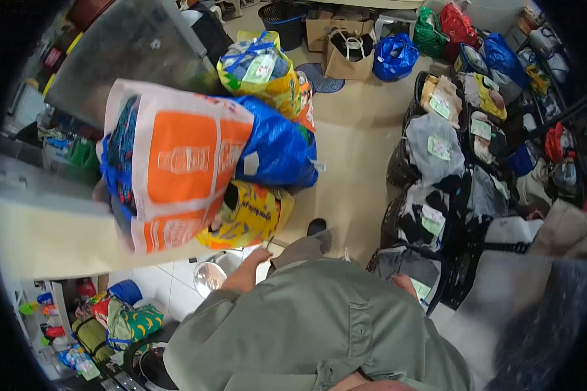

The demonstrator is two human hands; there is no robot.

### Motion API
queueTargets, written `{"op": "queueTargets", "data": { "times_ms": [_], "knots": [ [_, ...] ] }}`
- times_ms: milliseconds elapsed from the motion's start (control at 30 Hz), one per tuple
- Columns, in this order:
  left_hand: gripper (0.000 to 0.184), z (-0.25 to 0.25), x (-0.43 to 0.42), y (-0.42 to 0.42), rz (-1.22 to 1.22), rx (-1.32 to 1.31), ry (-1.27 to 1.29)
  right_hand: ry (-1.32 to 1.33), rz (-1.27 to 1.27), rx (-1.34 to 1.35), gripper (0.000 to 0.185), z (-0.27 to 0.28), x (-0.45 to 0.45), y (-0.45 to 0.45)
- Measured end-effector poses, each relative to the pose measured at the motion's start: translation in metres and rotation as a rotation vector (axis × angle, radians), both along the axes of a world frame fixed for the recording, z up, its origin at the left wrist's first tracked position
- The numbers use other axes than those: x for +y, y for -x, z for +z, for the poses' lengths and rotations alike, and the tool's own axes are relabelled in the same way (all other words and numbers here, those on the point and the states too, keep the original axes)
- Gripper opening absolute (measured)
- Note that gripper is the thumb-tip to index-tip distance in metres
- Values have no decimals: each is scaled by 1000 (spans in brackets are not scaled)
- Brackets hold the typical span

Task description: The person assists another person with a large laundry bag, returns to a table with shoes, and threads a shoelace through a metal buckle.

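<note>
My left hand (259, 256) hangs low beside my body, near a yellow patterned shopping bag (251, 215) and a round metal bowl or lid (209, 278). Its fingers are too small and blurred to read. On the other side, my right hand (404, 283) is at the nearest black basket (376, 260), which holds dark grey cloth and a pale green paper slip (421, 290). The fingers of that hand are mostly hidden, so any grip cannot be made out.
At left a large orange-and-white bag (189, 159) stands by a blue bag (277, 146) and a yellow bag (287, 91). Black baskets of labelled clothes (435, 146) line the right. A paper bag (350, 62) and a blue bag (396, 57) sit at the far end.
</note>
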State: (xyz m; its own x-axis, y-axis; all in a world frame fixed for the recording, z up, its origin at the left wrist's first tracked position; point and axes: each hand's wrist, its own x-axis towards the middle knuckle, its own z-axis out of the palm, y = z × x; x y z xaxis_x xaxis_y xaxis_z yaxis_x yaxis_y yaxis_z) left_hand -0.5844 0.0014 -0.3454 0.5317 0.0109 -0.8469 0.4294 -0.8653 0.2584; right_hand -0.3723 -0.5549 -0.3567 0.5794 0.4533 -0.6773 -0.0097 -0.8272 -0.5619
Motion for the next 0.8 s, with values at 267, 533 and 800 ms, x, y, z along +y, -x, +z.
{"op": "queueTargets", "data": {
  "times_ms": [267,533,800],
  "knots": [
    [37,79,48,-360,334,-498,127,225,-660,361,27,79,35,-106],
    [39,61,61,-530,367,-372,54,165,-555,375,28,35,62,-330],
    [37,85,121,-608,600,-430,-34,89,-440,443,30,49,135,-589]
  ]
}}
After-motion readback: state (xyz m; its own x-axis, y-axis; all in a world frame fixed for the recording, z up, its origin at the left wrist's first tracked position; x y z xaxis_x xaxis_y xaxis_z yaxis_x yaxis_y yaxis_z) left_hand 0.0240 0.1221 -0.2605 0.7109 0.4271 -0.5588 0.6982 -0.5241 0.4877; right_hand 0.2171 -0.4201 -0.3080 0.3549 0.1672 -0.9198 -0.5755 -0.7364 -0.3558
